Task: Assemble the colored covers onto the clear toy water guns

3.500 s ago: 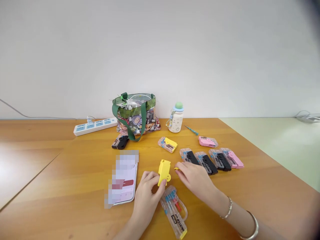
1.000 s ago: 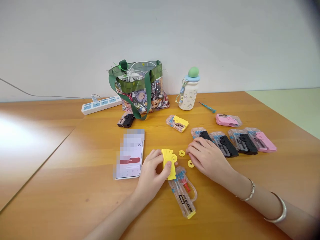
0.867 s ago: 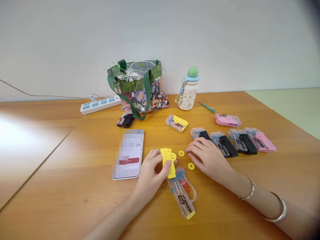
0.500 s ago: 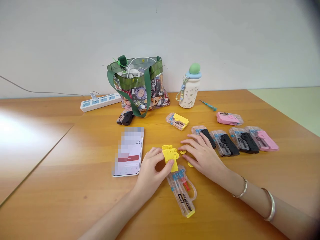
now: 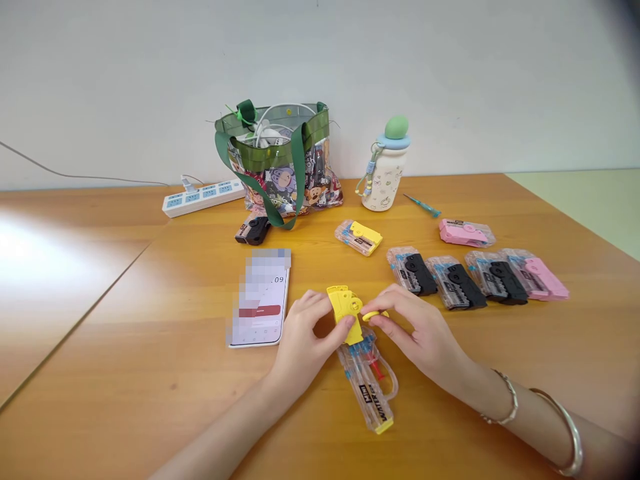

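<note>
Two hands hold small yellow parts above a clear toy gun

Near the lower middle of the frame, the left hand (image 5: pixel 304 337) grips a yellow plastic housing (image 5: pixel 343 312), its fingers (image 5: pixel 320 310) wrapped closely around it. The right hand (image 5: pixel 420 330) comes in from the lower right, its fingers (image 5: pixel 386 308) closed narrowly on a yellow ring (image 5: pixel 374 316) right beside the housing. Two bangles (image 5: pixel 543 427) circle the right forearm.

Just below the housing, the clear toy gun (image 5: pixel 367 383) lies on the worktop (image 5: pixel 125 393), with red and blue parts inside and a yellow tip pointing toward the bottom of the frame. To the left of the hands lies a phone (image 5: pixel 259 300), its screen partly pixelated.

Farther up and to the right, four sealed packs lie in a row: three with black parts, the first at (image 5: pixel 413 272), and a pink one at the end (image 5: pixel 537 277). Above them sit another pink pack (image 5: pixel 467 233) and a small screwdriver (image 5: pixel 423 205). A yellow pack (image 5: pixel 359 237) lies near the center. Along the far edge at upper left and center stand a power strip (image 5: pixel 203 199), a clear tote bag (image 5: pixel 277 160) with green handles, and a white bottle (image 5: pixel 385 170). A small black toy (image 5: pixel 253 230) lies in front of the bag.
</note>
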Demonstrator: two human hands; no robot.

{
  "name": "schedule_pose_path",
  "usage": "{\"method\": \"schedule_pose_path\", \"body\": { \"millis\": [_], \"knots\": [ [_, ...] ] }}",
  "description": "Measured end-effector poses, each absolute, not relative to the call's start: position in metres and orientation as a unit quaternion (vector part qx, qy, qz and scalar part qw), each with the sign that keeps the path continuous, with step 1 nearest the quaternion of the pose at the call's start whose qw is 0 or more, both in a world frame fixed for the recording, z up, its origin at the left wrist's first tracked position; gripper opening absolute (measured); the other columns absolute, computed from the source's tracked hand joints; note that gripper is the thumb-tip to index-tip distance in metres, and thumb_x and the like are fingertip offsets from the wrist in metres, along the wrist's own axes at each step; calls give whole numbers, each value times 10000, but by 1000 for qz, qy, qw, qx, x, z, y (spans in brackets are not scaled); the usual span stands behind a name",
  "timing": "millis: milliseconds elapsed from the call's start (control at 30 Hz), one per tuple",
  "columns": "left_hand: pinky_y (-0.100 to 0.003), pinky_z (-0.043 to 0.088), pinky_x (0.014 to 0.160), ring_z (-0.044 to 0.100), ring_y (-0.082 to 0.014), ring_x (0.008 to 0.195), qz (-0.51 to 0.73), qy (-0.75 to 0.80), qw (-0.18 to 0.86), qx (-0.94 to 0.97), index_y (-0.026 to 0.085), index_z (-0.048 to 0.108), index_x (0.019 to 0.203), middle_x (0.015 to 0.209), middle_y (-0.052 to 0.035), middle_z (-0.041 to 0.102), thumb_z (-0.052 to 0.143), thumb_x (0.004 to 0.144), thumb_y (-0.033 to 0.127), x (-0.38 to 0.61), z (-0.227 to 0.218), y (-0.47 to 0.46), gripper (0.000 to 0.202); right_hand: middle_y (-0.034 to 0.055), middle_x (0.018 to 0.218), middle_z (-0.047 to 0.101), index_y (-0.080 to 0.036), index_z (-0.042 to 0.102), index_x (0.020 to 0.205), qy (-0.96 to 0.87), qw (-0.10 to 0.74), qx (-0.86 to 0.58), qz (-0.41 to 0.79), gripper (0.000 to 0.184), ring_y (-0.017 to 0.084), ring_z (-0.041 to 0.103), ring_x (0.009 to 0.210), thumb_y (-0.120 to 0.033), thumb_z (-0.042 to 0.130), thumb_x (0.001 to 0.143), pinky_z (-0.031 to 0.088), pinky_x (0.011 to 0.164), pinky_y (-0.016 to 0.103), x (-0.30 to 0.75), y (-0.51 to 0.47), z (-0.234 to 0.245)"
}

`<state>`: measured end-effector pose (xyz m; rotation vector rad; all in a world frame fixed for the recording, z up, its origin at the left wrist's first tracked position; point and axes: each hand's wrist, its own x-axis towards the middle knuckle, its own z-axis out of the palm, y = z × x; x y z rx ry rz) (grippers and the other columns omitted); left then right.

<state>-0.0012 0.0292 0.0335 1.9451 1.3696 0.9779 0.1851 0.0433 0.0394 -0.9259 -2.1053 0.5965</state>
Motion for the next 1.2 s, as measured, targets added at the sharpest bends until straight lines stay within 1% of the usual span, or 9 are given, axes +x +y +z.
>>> {"method": "schedule_pose_path", "body": {
  "millis": [133,267,400,500,667,800,967,1067,1200],
  "knots": [
    [-312,406,673,494,-183,722,356,509,253,742,200,645,800,721,-15,623,543,858,292,0,31,26,149,22,765,645,-209,585,914,-821,376,-373,214,107,154,610,702,-222,478,910,505,640,274,182,42,39],
    [-317,401,676,487,-188,740,349,505,242,751,195,657,839,755,-26,630,543,868,340,-1,30,24,187,24,770,657,-213,578,896,-818,384,-374,210,94,158,627,703,-216,484,901,517,640,275,180,41,37],
    [-315,392,663,476,-190,735,344,508,231,755,194,650,820,741,-25,617,537,875,377,0,29,23,222,34,846,668,-216,549,945,-800,398,-386,230,71,154,652,716,-236,510,890,528,669,283,178,40,35],
    [-310,383,659,467,-185,725,347,504,215,761,190,627,774,715,-16,594,540,875,341,1,29,22,201,29,839,654,-210,522,942,-788,394,-401,250,79,152,641,720,-251,529,875,523,676,282,177,39,36],
    [-311,380,660,455,-182,729,352,505,196,763,188,598,730,700,-15,568,525,876,290,3,31,20,193,2,741,606,-204,516,870,-794,331,-398,318,68,140,592,693,-252,477,899,492,644,262,177,38,43],
    [-316,373,645,453,-183,727,344,502,191,770,183,591,699,711,-23,560,517,874,291,3,32,18,218,-6,706,577,-205,498,811,-807,346,-378,295,99,133,555,651,-231,462,900,464,611,254,177,35,42],
    [-323,378,668,463,-187,751,363,492,198,766,190,616,754,745,-25,590,524,865,270,2,35,20,165,7,751,598,-203,517,850,-816,352,-369,271,125,139,569,699,-266,437,921,475,647,255,182,41,41],
    [-317,386,659,460,-183,733,371,506,220,746,190,617,756,724,-19,597,519,867,264,1,37,22,165,45,861,635,-197,545,925,-852,295,-391,184,125,184,575,841,-270,444,922,478,745,320,193,52,43],
    [-320,409,660,456,-186,728,385,512,223,735,180,632,727,699,-25,608,542,856,266,-2,37,26,179,80,1057,631,-203,610,932,-902,158,-401,-6,114,289,491,1066,-276,545,873,384,902,469,209,63,40]
  ]
}}
